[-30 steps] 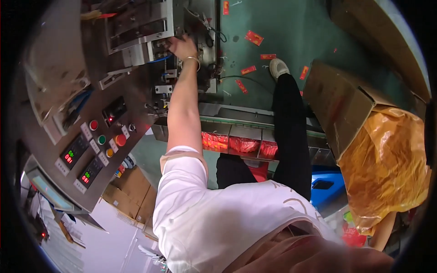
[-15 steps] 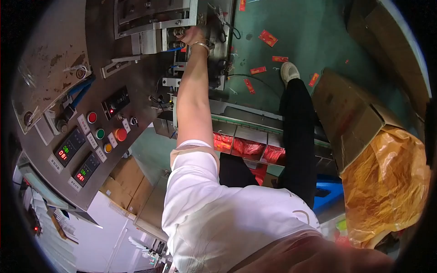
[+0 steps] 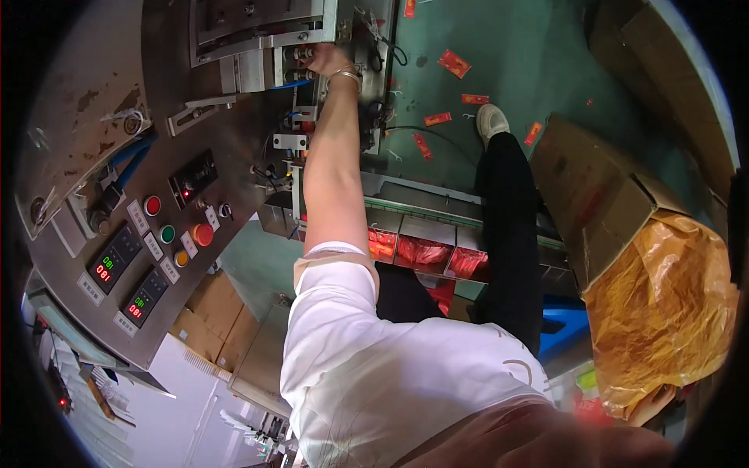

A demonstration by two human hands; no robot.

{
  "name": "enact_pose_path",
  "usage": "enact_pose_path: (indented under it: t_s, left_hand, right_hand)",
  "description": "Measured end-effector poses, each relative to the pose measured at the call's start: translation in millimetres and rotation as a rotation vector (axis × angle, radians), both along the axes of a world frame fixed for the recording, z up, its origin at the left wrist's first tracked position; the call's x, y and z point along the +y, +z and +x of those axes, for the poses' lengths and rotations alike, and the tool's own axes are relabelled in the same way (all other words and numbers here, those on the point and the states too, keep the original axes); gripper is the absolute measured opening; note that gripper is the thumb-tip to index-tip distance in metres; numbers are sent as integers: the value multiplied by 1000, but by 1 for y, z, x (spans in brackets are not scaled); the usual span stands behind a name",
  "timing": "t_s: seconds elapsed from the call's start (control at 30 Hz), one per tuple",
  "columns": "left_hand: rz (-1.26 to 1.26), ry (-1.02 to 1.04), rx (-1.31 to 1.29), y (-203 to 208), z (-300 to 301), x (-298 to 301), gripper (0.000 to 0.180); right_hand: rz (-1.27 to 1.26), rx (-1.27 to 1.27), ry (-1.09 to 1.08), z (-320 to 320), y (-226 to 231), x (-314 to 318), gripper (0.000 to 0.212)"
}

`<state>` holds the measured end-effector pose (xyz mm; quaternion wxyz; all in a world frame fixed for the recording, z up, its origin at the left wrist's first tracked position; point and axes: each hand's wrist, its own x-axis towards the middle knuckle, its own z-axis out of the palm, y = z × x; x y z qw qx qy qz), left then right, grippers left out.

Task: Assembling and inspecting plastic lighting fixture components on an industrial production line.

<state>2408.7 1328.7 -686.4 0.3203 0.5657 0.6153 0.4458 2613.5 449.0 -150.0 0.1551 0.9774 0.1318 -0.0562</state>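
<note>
My left hand [image 3: 332, 59], with a bangle at its wrist, reaches into the metal machine [image 3: 261, 35]. It is against or beside the round metal fittings [image 3: 300, 64] under the machine's upper block. Its fingers are mostly hidden there, so I cannot see what they hold. A blue air hose [image 3: 290, 84] runs just below them. At the lower right, part of my right hand [image 3: 654, 404] shows at the lower edge of the orange plastic bag [image 3: 663, 304]. Whether its fingers grip the bag I cannot make out.
A control panel [image 3: 160, 234] with buttons and lit displays stands at left. Red packets [image 3: 454, 64] lie scattered on the green floor. Red packs fill a metal tray [image 3: 437, 232] before my legs. An open cardboard box [image 3: 601, 195] holds the orange bag; scissors [image 3: 376, 27] lie near the machine.
My right hand has come into view beside the orange bag, whose lower edge has shifted. My left hand stays at the fittings. The whole view has moved slightly.
</note>
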Motion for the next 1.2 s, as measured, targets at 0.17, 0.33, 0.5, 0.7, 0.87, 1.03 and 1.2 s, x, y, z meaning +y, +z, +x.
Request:
enact_pose_path:
  t_s: [0.17,0.33,0.5,0.7,0.87,1.03,1.2]
  left_hand:
    - [-344,-195,705,28,20,-12,45]
    - [-211,-30,349,33,1,2,55]
    - [-145,-116,335,54,39,-27,55]
    - [-202,75,256,-20,1,-1,41]
    - [22,90,300,14,-25,-47,15]
    - [-197,-356,61,132,-63,-226,23]
    - [-479,-274,213,197,-209,-396,30]
  right_hand:
    - [79,13,-126,-11,8,-1,36]
    - [63,30,-16,2,-5,-15,37]
    - [-1,18,-45,-27,10,2,40]
    - [-9,26,23,-20,11,-23,37]
    - [76,23,3,-18,6,1,26]
    - [158,-109,66,-37,11,29,21]
    - [161,-146,199,-35,14,42,25]
